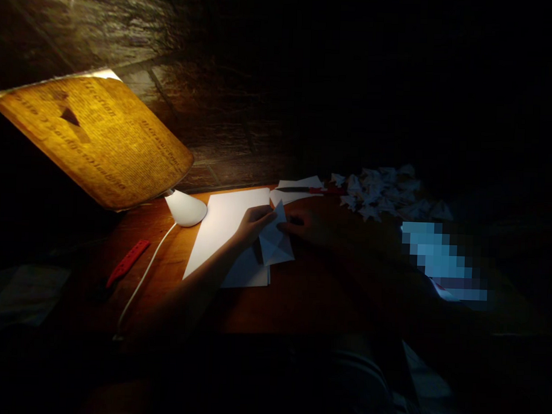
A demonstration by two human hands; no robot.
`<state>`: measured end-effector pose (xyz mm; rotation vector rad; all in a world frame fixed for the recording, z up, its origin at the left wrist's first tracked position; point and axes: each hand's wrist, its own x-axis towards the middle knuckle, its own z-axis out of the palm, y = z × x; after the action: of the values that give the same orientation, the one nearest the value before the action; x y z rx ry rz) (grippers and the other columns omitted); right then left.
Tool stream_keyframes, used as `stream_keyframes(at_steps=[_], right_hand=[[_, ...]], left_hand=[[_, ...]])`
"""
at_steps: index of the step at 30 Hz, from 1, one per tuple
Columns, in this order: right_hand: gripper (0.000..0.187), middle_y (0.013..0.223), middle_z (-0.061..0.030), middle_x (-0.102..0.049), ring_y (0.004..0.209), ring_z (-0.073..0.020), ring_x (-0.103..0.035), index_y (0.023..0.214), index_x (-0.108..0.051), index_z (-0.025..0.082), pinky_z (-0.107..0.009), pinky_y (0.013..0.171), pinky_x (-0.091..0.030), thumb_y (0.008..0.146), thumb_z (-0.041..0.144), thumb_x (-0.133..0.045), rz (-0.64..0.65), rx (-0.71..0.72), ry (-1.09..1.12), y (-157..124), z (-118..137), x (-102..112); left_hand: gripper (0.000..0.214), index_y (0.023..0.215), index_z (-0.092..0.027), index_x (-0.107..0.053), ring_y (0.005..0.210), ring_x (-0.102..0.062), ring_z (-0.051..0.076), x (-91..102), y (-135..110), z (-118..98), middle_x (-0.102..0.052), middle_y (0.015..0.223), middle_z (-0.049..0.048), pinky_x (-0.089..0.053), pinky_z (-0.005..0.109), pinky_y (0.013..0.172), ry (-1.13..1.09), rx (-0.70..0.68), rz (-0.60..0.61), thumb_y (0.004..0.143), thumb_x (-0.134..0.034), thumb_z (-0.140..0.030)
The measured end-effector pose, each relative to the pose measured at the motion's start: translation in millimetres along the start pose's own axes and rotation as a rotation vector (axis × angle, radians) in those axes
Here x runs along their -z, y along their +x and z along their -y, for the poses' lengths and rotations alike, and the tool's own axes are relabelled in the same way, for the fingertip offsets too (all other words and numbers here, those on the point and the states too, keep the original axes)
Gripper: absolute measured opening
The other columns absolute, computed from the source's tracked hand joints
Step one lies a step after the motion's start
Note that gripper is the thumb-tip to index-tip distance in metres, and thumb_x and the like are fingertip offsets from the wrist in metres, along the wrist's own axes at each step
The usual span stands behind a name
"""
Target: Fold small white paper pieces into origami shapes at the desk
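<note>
One lamp with a printed yellow shade (110, 147) is glowing at the far left, and below it a red tool (129, 261) is lying on the wooden tabletop (309, 299), with a white cord (152, 257) running past it up to the white lamp base (185, 208). Next, plain white sheets (227, 241) are lying flat, and the left hand (257, 221) is reaching across them, its fingers pinching the upper left edge of a folded paper (275, 246). That piece is sitting between both hands, its tip pointing away and its lower part overhanging the sheets' right edge. It is looking very light and thin, probably firmer along its creases and softer across its flat faces, so hard squeezing would be risking a crumple or tear; a gentle pinch on the creased edges near the tip is seeming the surest hold. Behind, a dark tool with a red end (299, 189) is lying on more paper. The right hand (309, 225) is sitting in shadow, its fingers gripping the paper's right edge. Farther right, a heap of small paper shapes (385, 189) is spreading out, and a pixelated bluish thing (437, 261) is shining nearer the person.
</note>
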<state>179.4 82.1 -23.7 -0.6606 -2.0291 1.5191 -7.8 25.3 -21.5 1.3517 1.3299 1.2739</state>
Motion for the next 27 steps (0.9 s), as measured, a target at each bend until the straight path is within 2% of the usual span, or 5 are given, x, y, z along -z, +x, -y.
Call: stream_keyframes(at_steps=[8,13,20,27], right_hand=[[0.034,0.076,-0.0026,-0.063,0.071,-0.0174,-0.054,0.074,-0.064,0.018,-0.031,0.066,-0.045,0.079,0.049,-0.075,-0.05,-0.023,-0.004,2.4,-2.1,1.0],[0.036,0.076,-0.0029,-0.063,0.071,-0.0176,-0.054,0.072,-0.061,0.019,-0.032,0.066,-0.045,0.078,0.052,-0.074,-0.083,-0.043,0.006,3.5,-3.2,0.1],[0.029,0.076,-0.0041,-0.066,0.077,-0.0212,-0.058,0.076,-0.065,0.02,-0.033,0.068,-0.047,0.081,0.047,-0.074,-0.083,-0.018,0.029,1.9,-0.7,-1.0],[0.027,0.08,-0.0046,-0.069,0.081,-0.0215,-0.061,0.079,-0.066,0.019,-0.034,0.073,-0.05,0.081,0.044,-0.074,-0.146,-0.027,0.001,2.1,3.5,-0.7]], left_hand=[[0.053,0.058,-0.018,-0.047,0.051,-0.034,0.008,-2.4,-3.4,-6.6,-0.038,0.053,-0.0052,-0.023,0.021,0.046,-0.005,0.013,-0.03,0.072,-0.076,-0.06],[0.051,0.06,-0.017,-0.051,0.052,-0.038,0.008,-0.8,-2.1,-3.2,-0.044,0.055,-0.0038,-0.026,0.021,0.048,-0.025,0.006,-0.007,0.072,-0.077,-0.059],[0.052,0.06,-0.017,-0.051,0.053,-0.038,0.008,-1.0,-1.4,-0.7,-0.045,0.056,-0.004,-0.027,0.021,0.048,-0.043,-0.007,-0.016,0.07,-0.08,-0.059],[0.051,0.062,-0.017,-0.053,0.054,-0.041,0.009,-0.3,-1.2,-2.1,-0.048,0.057,-0.0029,-0.028,0.022,0.05,-0.011,0.016,-0.035,0.072,-0.076,-0.061]])
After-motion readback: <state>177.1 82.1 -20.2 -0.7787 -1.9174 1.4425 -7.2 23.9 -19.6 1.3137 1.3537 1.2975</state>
